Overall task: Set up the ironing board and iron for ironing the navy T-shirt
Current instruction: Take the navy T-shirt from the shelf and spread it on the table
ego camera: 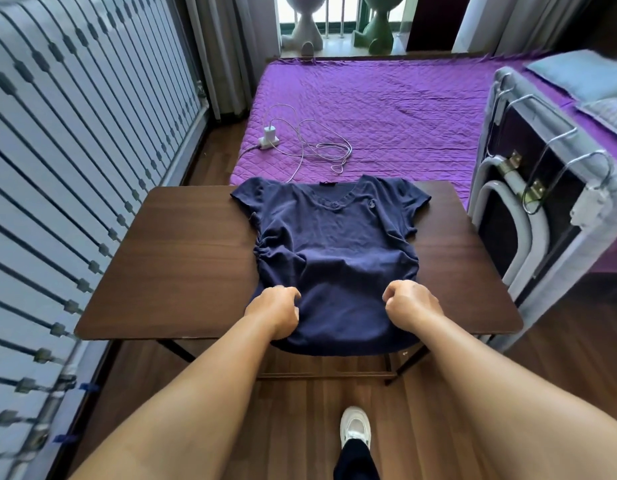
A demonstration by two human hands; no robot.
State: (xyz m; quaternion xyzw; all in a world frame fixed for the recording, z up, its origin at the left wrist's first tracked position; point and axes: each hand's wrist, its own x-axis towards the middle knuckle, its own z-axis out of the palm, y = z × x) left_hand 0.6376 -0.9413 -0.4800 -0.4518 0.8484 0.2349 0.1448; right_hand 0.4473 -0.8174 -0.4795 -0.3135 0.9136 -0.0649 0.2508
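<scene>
The navy T-shirt (pixel 335 251) lies face up on a dark wooden table (pixel 175 265), collar toward the bed, its hem hanging over the near edge. My left hand (pixel 274 311) and my right hand (pixel 409 304) rest on the lower part of the shirt, fingers curled and pinching the fabric. A folded ironing board (pixel 542 209) with grey padding and metal legs leans upright against the bed at the right. No iron is in view.
A purple quilted bed (pixel 386 112) lies beyond the table, with a white power strip and charger (pixel 269 139) and a white cable (pixel 321 150) on it. A slatted bed frame (pixel 68 161) leans at the left. The floor is wood.
</scene>
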